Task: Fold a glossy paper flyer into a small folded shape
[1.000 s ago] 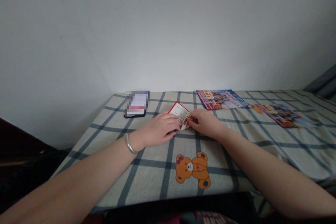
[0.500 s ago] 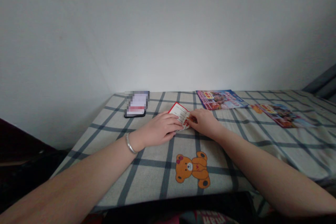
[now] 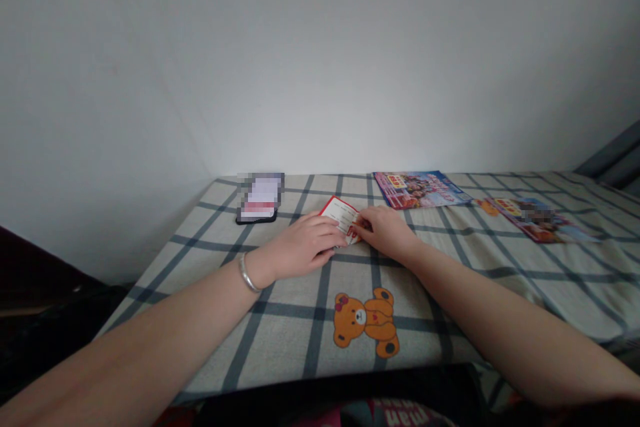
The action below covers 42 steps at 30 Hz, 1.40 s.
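Note:
A small red-edged leaflet with white printed pages (image 3: 341, 214) lies on the checked bedsheet (image 3: 300, 320). My left hand (image 3: 305, 245), with a silver bangle on the wrist, rests on its left part with fingers curled over it. My right hand (image 3: 383, 231) pinches the leaflet's right edge between thumb and fingers. The two hands meet over the leaflet and hide much of it.
A dark phone (image 3: 259, 200) lies at the back left. Two colourful magazines lie at the back right: one near the wall (image 3: 420, 189), one further right (image 3: 537, 218). An orange bear (image 3: 367, 321) is printed on the sheet. A white wall rises behind.
My right hand's fingers have slid slightly left along the leaflet's edge. Both hands otherwise stay where they were.

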Each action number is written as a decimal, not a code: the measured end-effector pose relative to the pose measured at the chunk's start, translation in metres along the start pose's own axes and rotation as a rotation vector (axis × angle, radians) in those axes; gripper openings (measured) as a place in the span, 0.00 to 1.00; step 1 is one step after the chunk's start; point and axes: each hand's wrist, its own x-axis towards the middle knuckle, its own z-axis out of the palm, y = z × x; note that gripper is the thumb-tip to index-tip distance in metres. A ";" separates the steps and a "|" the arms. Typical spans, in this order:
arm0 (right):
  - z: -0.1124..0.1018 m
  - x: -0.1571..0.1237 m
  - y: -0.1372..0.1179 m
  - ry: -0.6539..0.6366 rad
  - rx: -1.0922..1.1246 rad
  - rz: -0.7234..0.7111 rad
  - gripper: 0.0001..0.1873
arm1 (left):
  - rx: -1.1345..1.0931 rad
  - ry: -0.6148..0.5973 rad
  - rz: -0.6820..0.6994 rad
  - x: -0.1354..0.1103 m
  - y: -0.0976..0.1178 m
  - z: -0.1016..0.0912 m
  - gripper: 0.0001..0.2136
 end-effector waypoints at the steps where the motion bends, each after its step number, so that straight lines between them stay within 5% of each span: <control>1: 0.000 0.000 0.000 0.001 -0.001 -0.001 0.11 | -0.002 0.003 0.001 0.000 0.000 0.000 0.13; 14: 0.003 0.001 0.002 0.070 0.035 0.005 0.08 | -0.013 -0.004 -0.023 0.001 -0.001 0.001 0.12; 24: -0.011 -0.007 0.007 0.013 0.073 -0.254 0.11 | 0.055 -0.022 -0.136 -0.001 0.001 0.000 0.11; 42: -0.003 -0.002 0.007 0.061 0.070 -0.287 0.13 | 0.019 -0.036 -0.118 0.000 -0.005 -0.001 0.12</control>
